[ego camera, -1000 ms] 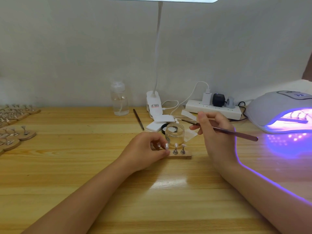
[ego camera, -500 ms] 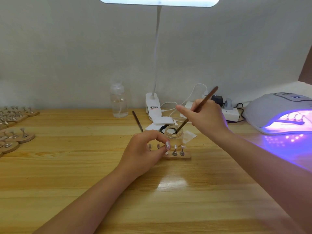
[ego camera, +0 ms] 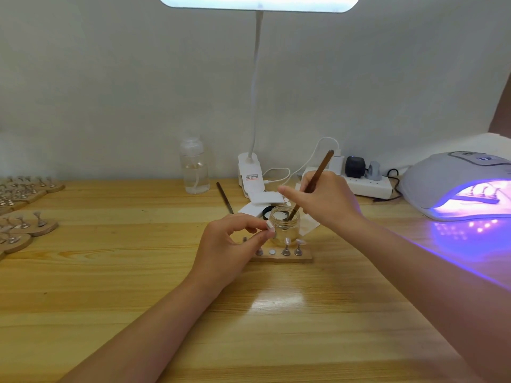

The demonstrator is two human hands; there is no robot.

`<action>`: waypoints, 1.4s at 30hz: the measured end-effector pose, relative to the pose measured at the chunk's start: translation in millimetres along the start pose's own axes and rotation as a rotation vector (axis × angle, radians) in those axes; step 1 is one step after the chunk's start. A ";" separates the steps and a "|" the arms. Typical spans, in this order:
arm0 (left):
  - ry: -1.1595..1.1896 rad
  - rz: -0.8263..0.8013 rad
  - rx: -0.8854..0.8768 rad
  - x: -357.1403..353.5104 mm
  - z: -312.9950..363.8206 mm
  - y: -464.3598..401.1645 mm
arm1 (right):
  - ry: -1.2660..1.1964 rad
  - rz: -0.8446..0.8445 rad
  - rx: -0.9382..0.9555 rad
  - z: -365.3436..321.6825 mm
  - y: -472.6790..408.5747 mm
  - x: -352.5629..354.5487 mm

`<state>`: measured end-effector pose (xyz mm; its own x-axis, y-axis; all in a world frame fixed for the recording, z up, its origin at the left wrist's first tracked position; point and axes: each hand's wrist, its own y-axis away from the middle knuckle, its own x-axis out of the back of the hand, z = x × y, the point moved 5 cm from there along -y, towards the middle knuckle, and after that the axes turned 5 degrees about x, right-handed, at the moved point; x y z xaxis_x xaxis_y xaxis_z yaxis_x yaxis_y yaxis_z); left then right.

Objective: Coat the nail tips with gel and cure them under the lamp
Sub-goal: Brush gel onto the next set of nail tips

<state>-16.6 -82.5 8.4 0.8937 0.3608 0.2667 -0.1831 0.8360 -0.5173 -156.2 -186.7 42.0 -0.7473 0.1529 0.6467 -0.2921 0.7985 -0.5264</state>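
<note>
Counter [ego camera: 110, 286] — pale wood planks with lengthwise grain, glossy, bearing a white glare patch near the centre and a violet wash along its right side; behind it a plain off-white wall. Right hand [ego camera: 326, 201]: fingers curled round a brown-handled brush [ego camera: 313, 181], held tilted, its tip dipped inside the small clear gel jar [ego camera: 284, 226] that stands open at mid-counter. Left hand [ego camera: 229, 250]: thumb and forefinger pinch one nail tip [ego camera: 269, 225] on its stand, raised just beside the jar on its left. Wooden holder strip [ego camera: 282, 257] lies in front of the jar, touching the left hand's fingers; two stands with nail tips [ego camera: 293, 243] upright on its right part, one bare round magnet spot visible at its middle, one more stand partly hidden behind the fingers. Curing lamp [ego camera: 453, 183] — grey dome at the right edge, lit violet inside, with another strip of tips dimly seen within. Rear row along the wall: clear pump bottle [ego camera: 193, 170], part filled; white clip-on desk lamp [ego camera: 255, 106] with gooseneck and glowing head at the top edge; white power strip [ego camera: 367, 186] with chargers plugged in and cables trailing. A second brush [ego camera: 224, 197] lies flat between bottle and lamp base; a black jar lid [ego camera: 266, 212] and white pads lie behind the jar. Far left: several wooden bases with metal stands [ego camera: 25, 217], grouped, well apart from the work.
</note>
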 end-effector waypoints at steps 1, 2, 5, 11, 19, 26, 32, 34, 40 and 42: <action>-0.002 0.002 -0.006 0.2 0.5 0.0 | -0.033 0.025 -0.006 0.7 -1.1 3.7; -0.011 0.006 -0.011 0.3 0.6 0.0 | -0.064 0.047 -0.018 2.0 -2.1 7.1; -0.034 0.018 -0.018 0.7 1.0 0.1 | -0.139 0.094 -0.083 8.4 -3.6 13.8; -0.051 0.010 -0.023 1.0 1.9 0.1 | -0.178 0.150 -0.184 20.9 -2.9 20.2; -0.047 0.021 -0.014 0.9 -0.4 0.1 | -0.149 0.198 -0.193 26.6 -3.3 30.4; -0.096 0.033 -0.007 1.7 -4.2 -1.1 | -0.402 0.395 -0.096 12.5 8.6 41.0; -0.092 0.037 0.010 2.1 -6.7 -2.6 | -0.696 0.295 0.141 -13.6 44.5 24.0; -0.092 0.038 0.004 2.4 -7.0 -3.2 | -0.701 0.292 0.234 -17.4 54.4 17.2; -0.108 0.044 -0.011 2.4 -7.9 -2.9 | -0.577 0.264 0.378 -24.8 68.8 9.5; -0.104 0.044 0.008 2.0 -9.2 -2.8 | -0.579 0.266 0.385 -24.1 71.8 7.2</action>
<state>-10.5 -87.9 2.9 0.8375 0.4375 0.3274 -0.2247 0.8219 -0.5235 -168.2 -114.1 22.2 -0.9858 -0.1036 0.1318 -0.1662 0.5009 -0.8494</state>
